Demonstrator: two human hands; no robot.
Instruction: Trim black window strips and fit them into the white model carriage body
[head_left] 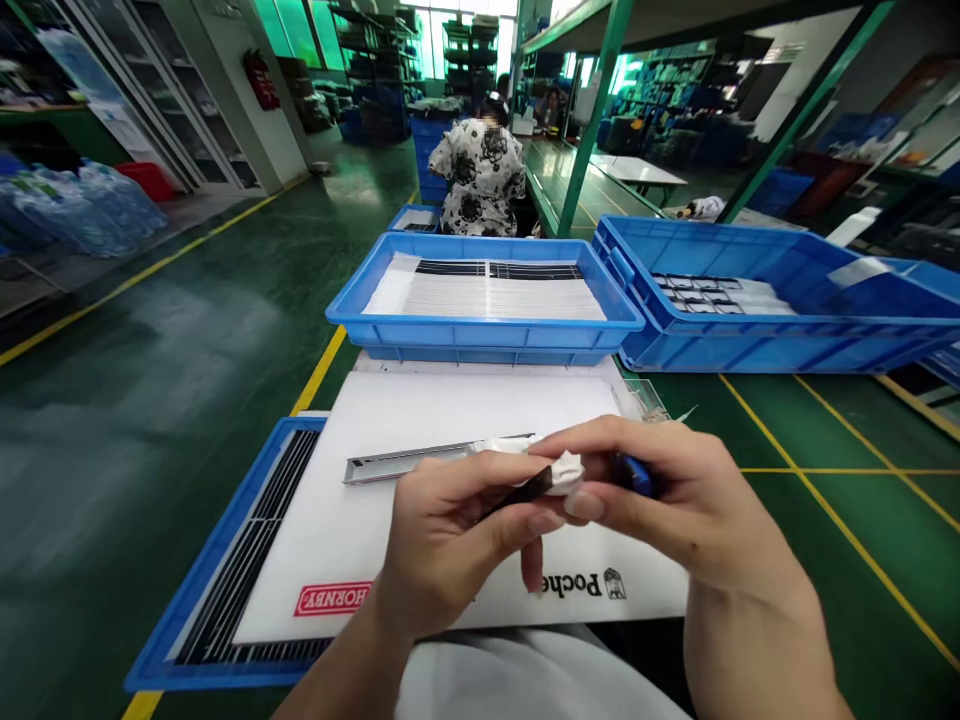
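Note:
Over the white board (360,410), my left hand (450,530) is closed on a dark flat piece (525,490), most of it hidden by the fingers. Its end touches a crumpled white cloth (566,472), which my right hand (652,490) pinches between thumb and fingers. A blue object (636,475) is tucked in the same right hand; its kind cannot be made out. Behind the hands a long grey channel-shaped strip (405,463) lies on the board, with more white material (501,445) at its right end.
Ahead stands a blue tray (480,330) of dark and white strips. A deeper blue bin (750,345) holds more parts at right. Another blue tray (217,675) with dark strips lies partly under the board at left. A person (484,170) sits beyond, near a green post (592,125).

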